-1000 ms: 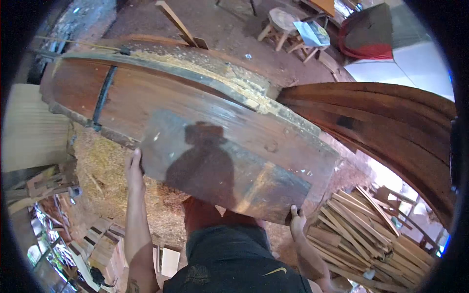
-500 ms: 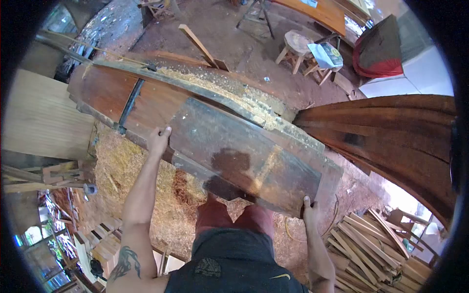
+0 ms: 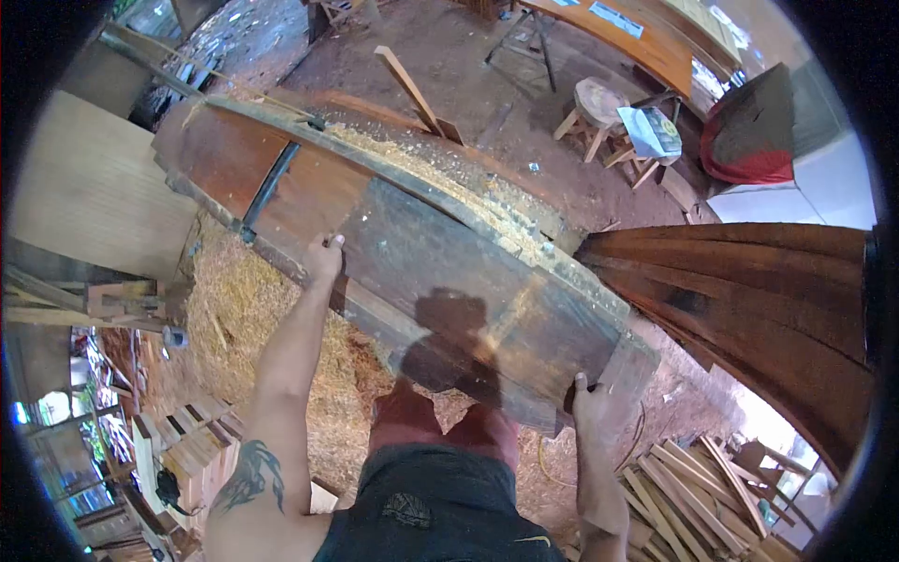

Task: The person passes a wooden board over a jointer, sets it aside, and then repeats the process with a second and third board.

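A dark, worn wooden panel [image 3: 421,244] lies slantwise along a long wooden bench-like structure [image 3: 637,370] in front of me. My left hand [image 3: 325,258] grips its near edge toward the left end, thumb on top. On the right, my right hand [image 3: 590,405] holds the panel's near right corner, thumb also on top. The fingers of both hands are hidden underneath. My shadow falls across the panel's middle. Left of it, a dark strip [image 3: 270,192] crosses a reddish-brown wooden surface [image 3: 220,155].
Wood shavings [image 3: 234,318] cover the ground near my legs. A large curved brown hull-like wooden form [image 3: 749,290] stands at right. Cut wood strips [image 3: 693,487] are piled at lower right. Stools [image 3: 599,103] and an orange tabletop [image 3: 637,42] stand beyond. A pale plywood sheet [image 3: 94,187] is at left.
The panel sits slightly farther from me on the structure, with more of the near side showing below it. Both hands keep hold. The whole view has shifted a little.
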Available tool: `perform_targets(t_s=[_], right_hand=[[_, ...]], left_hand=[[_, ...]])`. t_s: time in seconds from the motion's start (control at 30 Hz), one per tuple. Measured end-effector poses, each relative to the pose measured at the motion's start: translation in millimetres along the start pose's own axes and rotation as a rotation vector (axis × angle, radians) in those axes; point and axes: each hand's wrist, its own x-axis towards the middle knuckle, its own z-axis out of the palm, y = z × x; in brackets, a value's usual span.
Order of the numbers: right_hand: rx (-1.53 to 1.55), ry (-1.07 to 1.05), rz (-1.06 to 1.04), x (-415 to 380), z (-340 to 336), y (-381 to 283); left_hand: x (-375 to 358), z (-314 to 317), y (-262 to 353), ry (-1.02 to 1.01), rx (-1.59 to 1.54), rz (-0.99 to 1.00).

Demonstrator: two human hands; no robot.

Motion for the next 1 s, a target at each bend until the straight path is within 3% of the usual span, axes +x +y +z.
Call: perform_targets(t_s=[0.13, 0.17, 0.23, 0.3, 0.33, 0.43, 0.53, 0.67, 0.83, 1.0], right_hand=[[0.039, -0.032, -0.011, -11.5, -16.9, -27.5], [0.026, -0.070, -0.011, -7.1, -17.4, -25.0], [-0.003, -0.149, -0.027, 8.4, -16.4, -10.1], [0.008, -0.136, -0.138, 22.7, -9.4, 6.2], [0.011, -0.134, -0.193, 29.0, -8.9, 15.0], [0.028, -0.486, -0.102, 54.2, -16.5, 26.6], [-0.169, -0.584, -0.126, 59.1, -36.4, 10.3], [-0.119, -0.628, -0.192, 72.7, -21.0, 30.3], [-0.113, -0.648, -0.246, 74.4, 20.3, 14.3], [-0.258, -0.469, -0.395, 18.2, 29.1, -86.2]], left_hand=[[-16.2, -21.6, 27.0, 0.072, 0.094, 0.087], [-28.2, -36.1, 51.7, -0.021, 0.132, 0.003], [-49.7, -15.9, 56.4, 0.339, 0.391, 0.250], [-95.5, -29.9, 103.4, 0.115, 0.348, 0.274], [-114.2, -10.4, 98.4, 0.162, 0.318, 0.447], [-195.6, 35.2, 122.2, -0.061, 0.286, 0.431], [-228.4, 56.0, 147.5, -0.147, 0.354, 0.350], [-228.7, 55.6, 157.2, -0.237, 0.415, 0.281], [-189.8, 50.3, 142.7, -0.144, 0.433, 0.273], [-117.4, 31.1, 113.6, -0.037, 0.378, 0.276]])
